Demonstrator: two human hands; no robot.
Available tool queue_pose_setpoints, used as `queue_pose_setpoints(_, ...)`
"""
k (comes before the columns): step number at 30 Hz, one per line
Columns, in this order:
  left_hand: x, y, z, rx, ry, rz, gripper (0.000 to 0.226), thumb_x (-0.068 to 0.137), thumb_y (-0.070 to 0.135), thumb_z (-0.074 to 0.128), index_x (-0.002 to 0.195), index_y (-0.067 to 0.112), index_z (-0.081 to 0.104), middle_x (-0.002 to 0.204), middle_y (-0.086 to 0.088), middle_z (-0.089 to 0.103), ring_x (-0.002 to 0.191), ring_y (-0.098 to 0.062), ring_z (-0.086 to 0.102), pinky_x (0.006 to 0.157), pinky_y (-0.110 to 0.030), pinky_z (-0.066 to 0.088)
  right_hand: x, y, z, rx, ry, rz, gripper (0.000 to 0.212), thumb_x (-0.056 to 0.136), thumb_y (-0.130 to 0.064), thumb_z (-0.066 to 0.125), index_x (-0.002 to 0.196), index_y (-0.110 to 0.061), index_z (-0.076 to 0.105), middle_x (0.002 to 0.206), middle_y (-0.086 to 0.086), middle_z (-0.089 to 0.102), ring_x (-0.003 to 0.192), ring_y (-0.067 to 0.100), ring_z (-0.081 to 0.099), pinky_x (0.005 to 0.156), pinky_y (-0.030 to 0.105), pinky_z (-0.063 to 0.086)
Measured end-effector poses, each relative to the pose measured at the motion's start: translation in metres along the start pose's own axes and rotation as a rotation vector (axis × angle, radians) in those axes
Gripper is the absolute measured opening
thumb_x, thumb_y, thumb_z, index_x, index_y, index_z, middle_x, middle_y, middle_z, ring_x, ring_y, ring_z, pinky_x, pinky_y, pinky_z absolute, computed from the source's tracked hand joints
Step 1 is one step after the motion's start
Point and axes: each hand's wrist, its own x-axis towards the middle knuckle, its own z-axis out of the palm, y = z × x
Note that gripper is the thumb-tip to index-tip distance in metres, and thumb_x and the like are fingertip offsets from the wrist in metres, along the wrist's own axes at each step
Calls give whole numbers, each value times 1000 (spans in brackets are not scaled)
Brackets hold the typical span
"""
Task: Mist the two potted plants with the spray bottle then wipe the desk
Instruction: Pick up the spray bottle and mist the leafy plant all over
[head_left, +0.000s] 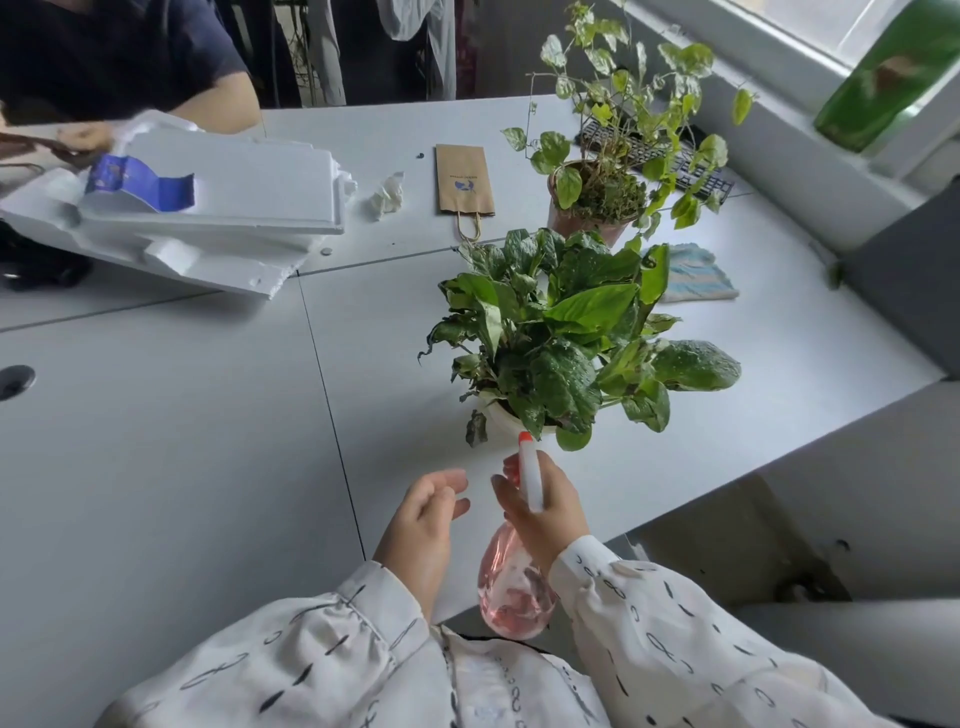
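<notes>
My right hand (545, 512) grips the neck of a pink spray bottle (511, 592) with a white head and orange nozzle, aimed at the near potted plant (561, 343), whose broad leaves carry water droplets and whose white pot sits just beyond the nozzle. My left hand (423, 519) hovers beside the bottle, fingers loosely curled, holding nothing. The far potted plant (613, 156), a thin vine in a brownish pot, stands behind it. A folded blue-and-white cloth (696, 275) lies on the white desk (208, 441) to the right of the plants.
A brown paper bag (464, 179) and a crumpled tissue (385, 196) lie at the back. White foam packing (208, 208) fills the back left, with another person's arm (218, 98) behind it. A black keyboard (660, 156) sits behind the far plant. The desk edge drops off at right.
</notes>
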Motion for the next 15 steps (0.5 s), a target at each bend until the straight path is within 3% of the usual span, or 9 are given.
queue_pose_setpoints(4,3,-2,13,1,-22,-6,28,98,12,35,103,18,62,115,2,65,101,-10,65,83,-24,43,-2,7,-14,-45,32,-14,8,85,-28,65,87,-26,57,87,0,65,80,24,64,77,45,55)
queue_pose_setpoints(7,8,-2,24,-57,-19,-56,28,99,19,33,101,20,61,117,-1,66,100,-12,66,88,-31,42,-2,7,-23,-63,44,57,18,88,-22,59,71,-26,53,71,4,64,69,27,64,72,47,55)
queue_pose_setpoints(9,13,2,33,-171,-38,-127,34,101,32,29,105,18,60,121,-5,64,102,-16,64,89,-33,40,-2,8,-30,-67,49,77,20,87,-20,59,70,-26,52,71,6,65,70,29,64,71,43,56)
queue_pose_setpoints(12,30,12,44,-434,-112,-297,61,96,56,25,129,11,48,137,-12,53,118,-26,55,101,-37,34,-5,13,-41,-10,29,60,10,86,-21,64,79,-24,57,79,2,66,74,26,64,72,42,56)
queue_pose_setpoints(15,48,27,54,-694,-224,-471,96,83,76,26,149,7,19,154,-18,27,141,-34,28,116,-46,19,-11,21,-53,33,26,54,10,85,-25,67,88,-24,58,85,-6,64,78,18,62,77,42,55)
